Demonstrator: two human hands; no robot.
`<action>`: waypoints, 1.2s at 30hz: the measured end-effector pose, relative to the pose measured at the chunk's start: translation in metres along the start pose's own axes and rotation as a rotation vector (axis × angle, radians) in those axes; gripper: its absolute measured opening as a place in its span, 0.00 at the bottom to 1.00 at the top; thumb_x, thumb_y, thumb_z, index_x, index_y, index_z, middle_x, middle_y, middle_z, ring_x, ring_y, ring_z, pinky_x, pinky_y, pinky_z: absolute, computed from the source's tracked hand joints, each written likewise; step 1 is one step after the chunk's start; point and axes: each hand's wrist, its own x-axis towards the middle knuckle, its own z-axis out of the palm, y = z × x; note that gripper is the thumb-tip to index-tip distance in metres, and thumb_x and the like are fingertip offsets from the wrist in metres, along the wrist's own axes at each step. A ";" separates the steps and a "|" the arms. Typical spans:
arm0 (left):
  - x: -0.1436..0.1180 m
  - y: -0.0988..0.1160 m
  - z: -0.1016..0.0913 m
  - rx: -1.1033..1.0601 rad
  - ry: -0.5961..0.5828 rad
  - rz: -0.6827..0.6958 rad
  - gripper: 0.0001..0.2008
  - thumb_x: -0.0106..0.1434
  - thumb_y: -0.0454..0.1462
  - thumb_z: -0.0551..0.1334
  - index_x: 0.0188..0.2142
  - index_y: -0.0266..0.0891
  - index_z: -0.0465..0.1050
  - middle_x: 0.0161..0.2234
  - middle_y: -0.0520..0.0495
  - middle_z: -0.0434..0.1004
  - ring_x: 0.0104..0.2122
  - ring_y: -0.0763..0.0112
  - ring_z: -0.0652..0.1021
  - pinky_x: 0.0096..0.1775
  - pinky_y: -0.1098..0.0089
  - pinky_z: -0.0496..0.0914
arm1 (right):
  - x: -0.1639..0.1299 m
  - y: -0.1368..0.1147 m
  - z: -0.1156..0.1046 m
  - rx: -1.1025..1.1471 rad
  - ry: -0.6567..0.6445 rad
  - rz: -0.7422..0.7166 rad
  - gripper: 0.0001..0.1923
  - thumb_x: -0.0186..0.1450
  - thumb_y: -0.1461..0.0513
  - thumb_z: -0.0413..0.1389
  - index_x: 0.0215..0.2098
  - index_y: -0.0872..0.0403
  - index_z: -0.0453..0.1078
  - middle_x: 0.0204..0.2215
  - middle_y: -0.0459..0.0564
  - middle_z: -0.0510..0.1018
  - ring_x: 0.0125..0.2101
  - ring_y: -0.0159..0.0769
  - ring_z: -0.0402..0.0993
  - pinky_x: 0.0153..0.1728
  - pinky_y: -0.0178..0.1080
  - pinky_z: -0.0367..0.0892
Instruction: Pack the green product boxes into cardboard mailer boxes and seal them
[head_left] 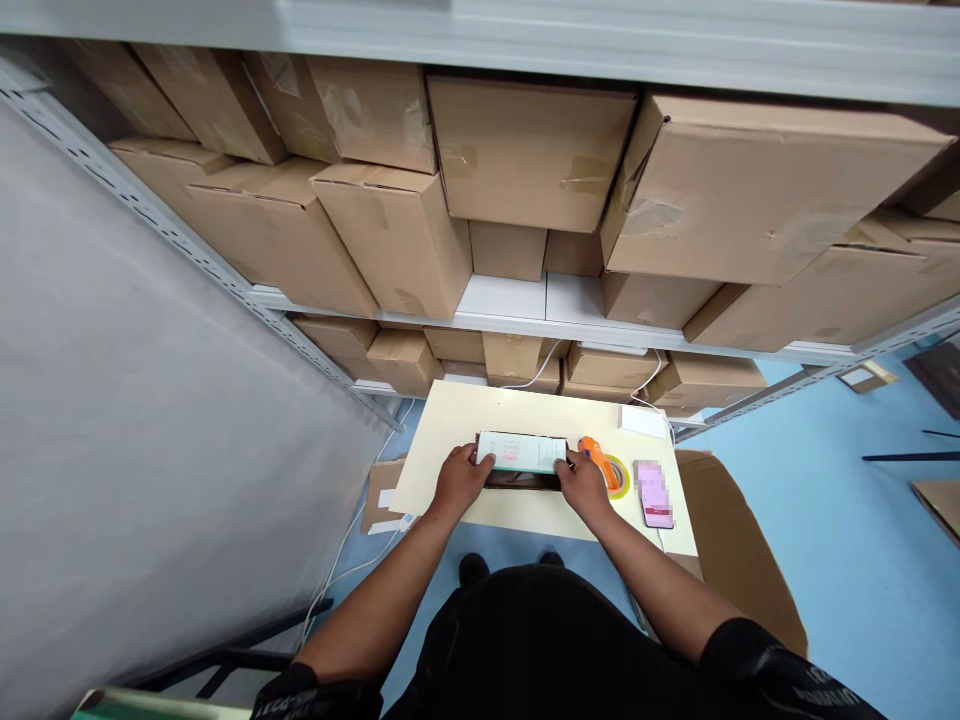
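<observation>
A flat, pale green-and-white box with small print spans the gap between my two hands. My left hand grips its left end, thumb on the top face. At the other end my right hand closes on the box the same way. Just below lies an open carton with a dark inside; its contents are too shaded to make out. Whether the pale box rests in the carton or is held over it, I cannot tell. An orange tape dispenser and a yellow tape roll lie beside my right hand.
The small cream table also bears a phone with a cable and a white box. Shelves of brown cartons stand ahead, over the table's far edge. A large cardboard box is at right, a grey wall at left.
</observation>
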 end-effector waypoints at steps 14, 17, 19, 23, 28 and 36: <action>0.012 0.005 0.004 0.359 -0.140 -0.013 0.16 0.65 0.44 0.63 0.49 0.39 0.72 0.43 0.40 0.82 0.45 0.54 0.79 0.41 0.64 0.69 | 0.013 -0.028 -0.005 -0.557 -0.147 0.090 0.17 0.71 0.58 0.51 0.54 0.58 0.70 0.40 0.60 0.82 0.45 0.49 0.76 0.43 0.41 0.61; 0.015 0.006 0.005 0.443 -0.180 0.052 0.14 0.66 0.44 0.61 0.44 0.37 0.76 0.43 0.37 0.80 0.49 0.50 0.76 0.47 0.61 0.68 | 0.013 -0.031 -0.005 -0.599 -0.170 0.080 0.17 0.71 0.57 0.51 0.53 0.58 0.72 0.41 0.62 0.82 0.47 0.51 0.75 0.44 0.43 0.61; 0.017 0.005 0.008 0.489 -0.201 0.075 0.15 0.67 0.43 0.60 0.44 0.35 0.77 0.45 0.34 0.78 0.51 0.49 0.74 0.50 0.60 0.67 | 0.012 -0.033 -0.002 -0.627 -0.195 0.083 0.19 0.71 0.57 0.51 0.54 0.59 0.72 0.42 0.63 0.81 0.49 0.53 0.74 0.45 0.44 0.61; 0.019 0.004 0.016 0.563 -0.221 0.060 0.18 0.68 0.42 0.57 0.47 0.31 0.77 0.50 0.30 0.73 0.53 0.47 0.71 0.51 0.57 0.67 | 0.011 -0.036 0.007 -0.693 -0.254 0.073 0.25 0.72 0.59 0.49 0.61 0.65 0.67 0.46 0.69 0.80 0.54 0.56 0.71 0.49 0.47 0.59; 0.019 0.002 0.026 0.642 -0.192 0.063 0.20 0.67 0.41 0.57 0.53 0.32 0.74 0.54 0.29 0.68 0.54 0.43 0.68 0.49 0.54 0.68 | 0.019 -0.037 0.016 -0.755 -0.297 0.049 0.27 0.71 0.58 0.51 0.62 0.68 0.67 0.53 0.73 0.77 0.57 0.60 0.67 0.53 0.52 0.57; 0.021 -0.008 0.032 0.569 -0.142 0.110 0.14 0.66 0.38 0.59 0.47 0.33 0.76 0.51 0.30 0.68 0.52 0.44 0.71 0.48 0.54 0.70 | 0.023 -0.027 0.019 -0.724 -0.260 -0.064 0.16 0.69 0.59 0.53 0.46 0.61 0.76 0.43 0.67 0.80 0.50 0.57 0.69 0.51 0.52 0.57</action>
